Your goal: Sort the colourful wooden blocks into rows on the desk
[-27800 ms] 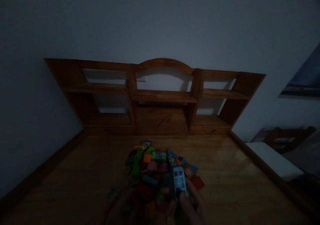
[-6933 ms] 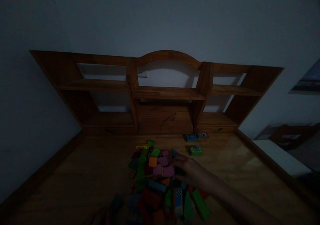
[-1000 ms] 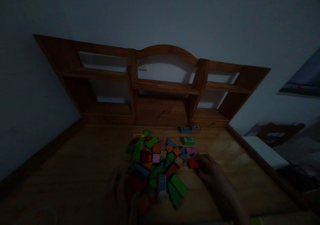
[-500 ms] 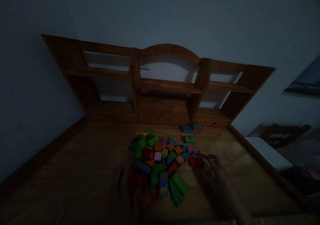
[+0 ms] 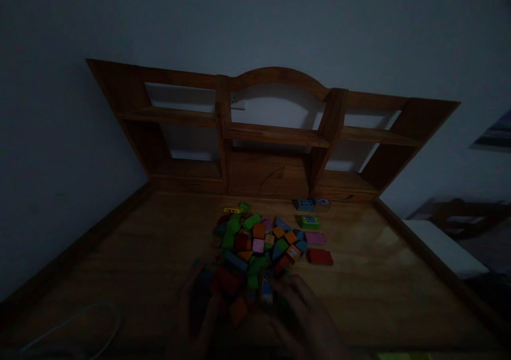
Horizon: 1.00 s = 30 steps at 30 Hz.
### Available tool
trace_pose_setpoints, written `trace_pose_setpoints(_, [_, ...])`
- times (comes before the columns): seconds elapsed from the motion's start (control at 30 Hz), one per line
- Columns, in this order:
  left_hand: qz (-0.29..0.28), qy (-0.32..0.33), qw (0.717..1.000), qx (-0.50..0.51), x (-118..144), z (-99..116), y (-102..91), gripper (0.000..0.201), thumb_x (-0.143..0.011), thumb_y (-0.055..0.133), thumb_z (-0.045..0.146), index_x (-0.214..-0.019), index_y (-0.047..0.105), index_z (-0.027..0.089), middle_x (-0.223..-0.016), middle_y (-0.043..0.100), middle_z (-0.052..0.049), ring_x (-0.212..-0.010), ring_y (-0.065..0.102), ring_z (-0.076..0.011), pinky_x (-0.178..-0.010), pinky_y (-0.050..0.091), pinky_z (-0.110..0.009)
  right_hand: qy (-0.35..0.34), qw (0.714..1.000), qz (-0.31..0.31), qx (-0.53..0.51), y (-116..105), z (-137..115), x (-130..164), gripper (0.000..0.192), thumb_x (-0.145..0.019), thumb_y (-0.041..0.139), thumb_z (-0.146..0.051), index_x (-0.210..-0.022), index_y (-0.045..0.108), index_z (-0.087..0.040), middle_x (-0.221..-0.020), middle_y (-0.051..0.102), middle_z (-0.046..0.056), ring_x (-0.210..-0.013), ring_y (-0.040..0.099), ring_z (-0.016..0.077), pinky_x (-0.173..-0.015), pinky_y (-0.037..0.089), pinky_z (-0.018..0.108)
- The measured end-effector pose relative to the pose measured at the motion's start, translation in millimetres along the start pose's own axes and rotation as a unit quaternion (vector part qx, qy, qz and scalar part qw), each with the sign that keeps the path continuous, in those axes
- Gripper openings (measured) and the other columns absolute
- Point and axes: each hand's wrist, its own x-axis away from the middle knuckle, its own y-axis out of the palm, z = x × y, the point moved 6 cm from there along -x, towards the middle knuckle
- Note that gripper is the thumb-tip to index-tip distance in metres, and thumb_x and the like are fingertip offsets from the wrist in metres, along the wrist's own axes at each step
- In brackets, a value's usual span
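Observation:
A heap of painted toy blocks lies on the wooden desk. My left hand (image 5: 195,315) is at the heap's near left edge, thumb and fingers apart beside dark red blocks (image 5: 225,283) and an orange block (image 5: 238,310). At the near right side, my right hand (image 5: 305,315) reaches over the green blocks (image 5: 284,308), mostly hiding them, with thumb and fingers apart. Its fingertips are close to a blue block with a checkered end (image 5: 267,291). A flat red block (image 5: 320,257) and a pink block (image 5: 315,238) lie apart, right of the heap.
A wooden shelf unit (image 5: 271,135) stands along the desk's back edge. A green block with a picture (image 5: 310,222) and a blue block with windows (image 5: 305,205) sit at the back right. A pale cord (image 5: 117,317) curves at the front left. The room is dim.
My right hand has left the flat red block and moved left and nearer to me, over the green blocks. My left hand stays at the heap's near left. The view has shifted slightly.

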Motion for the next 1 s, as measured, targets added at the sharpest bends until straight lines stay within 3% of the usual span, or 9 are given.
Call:
trace_pose_setpoints(0.13, [-0.032, -0.023, 0.999, -0.008, 2, 8, -1.0, 0.06, -0.09, 0.062, 0.044, -0.145, 0.043, 0.027, -0.149, 0.049, -0.012, -0.138, 0.049, -0.031, -0.112, 0.047, -0.055, -0.043, 0.999, -0.017, 0.027, 19, -13, -5, 0.063, -0.081, 0.071, -0.015, -0.142, 0.057, -0.027, -0.136, 0.063, 0.013, -0.121, 0.066, 0.0313, -0.094, 0.062, 0.041])
trace_pose_setpoints(0.23, [-0.05, -0.038, 0.998, -0.007, 5, 13, 2.7, 0.061, -0.089, 0.063, 0.042, -0.145, 0.044, 0.025, -0.147, 0.052, -0.012, -0.135, 0.053, -0.0301, -0.111, 0.049, -0.052, -0.058, 0.998, -0.035, 0.018, 29, -23, -9, 0.064, -0.081, 0.073, -0.014, -0.141, 0.056, -0.029, -0.133, 0.064, 0.011, -0.116, 0.068, 0.0293, -0.093, 0.062, 0.039])
trace_pose_setpoints(0.33, [-0.063, -0.046, 0.997, -0.008, 7, 8, 5.6, 0.057, -0.09, 0.062, 0.042, -0.142, 0.047, 0.026, -0.145, 0.055, -0.011, -0.132, 0.056, -0.0293, -0.109, 0.051, -0.052, -0.032, 0.999, -0.002, -0.003, 23, -32, -22, 0.055, -0.086, 0.07, -0.016, -0.138, 0.058, -0.03, -0.13, 0.065, 0.009, -0.113, 0.068, 0.0276, -0.092, 0.062, 0.038])
trace_pose_setpoints(0.47, [-0.039, -0.01, 0.999, -0.031, 5, 2, 3.1, 0.053, -0.089, 0.063, 0.044, -0.137, 0.051, 0.024, -0.14, 0.058, -0.012, -0.129, 0.058, -0.0298, -0.108, 0.051, -0.055, 0.0, 0.997, 0.075, -0.003, 4, -37, -58, 0.04, -0.097, 0.058, -0.02, -0.136, 0.059, -0.027, -0.131, 0.063, 0.01, -0.12, 0.063, 0.0289, -0.101, 0.055, 0.048])
trace_pose_setpoints(0.67, [-0.047, -0.023, 0.998, -0.035, 7, -3, 5.7, 0.053, -0.095, 0.056, 0.039, -0.146, 0.045, 0.03, -0.147, 0.054, -0.01, -0.134, 0.055, -0.0278, -0.109, 0.051, -0.052, 0.018, 0.996, 0.055, 0.066, 8, -42, -109, 0.046, -0.097, 0.06, -0.026, -0.142, 0.055, -0.022, -0.13, 0.063, 0.013, -0.121, 0.06, 0.0329, -0.098, 0.054, 0.051])
trace_pose_setpoints(0.83, [-0.045, -0.028, 0.998, -0.033, 9, -9, 11.5, 0.051, -0.101, 0.042, 0.032, -0.151, 0.039, 0.029, -0.153, 0.049, -0.01, -0.138, 0.051, -0.0248, -0.112, 0.049, -0.05, 0.02, 0.996, 0.046, 0.071, 29, -45, -118, 0.036, -0.098, 0.056, -0.021, -0.133, 0.062, -0.023, -0.126, 0.064, 0.012, -0.114, 0.064, 0.0317, -0.094, 0.056, 0.049])
trace_pose_setpoints(1.0, [-0.017, -0.011, 0.998, -0.059, 7, -7, 10.8, 0.046, -0.099, 0.046, 0.032, -0.145, 0.05, 0.028, -0.147, 0.056, -0.009, -0.132, 0.057, -0.0259, -0.109, 0.052, -0.051, 0.028, 0.996, 0.059, 0.055, 34, -41, -115, 0.03, -0.099, 0.054, -0.02, -0.127, 0.065, -0.023, -0.125, 0.064, 0.01, -0.113, 0.064, 0.0283, -0.093, 0.056, 0.043])
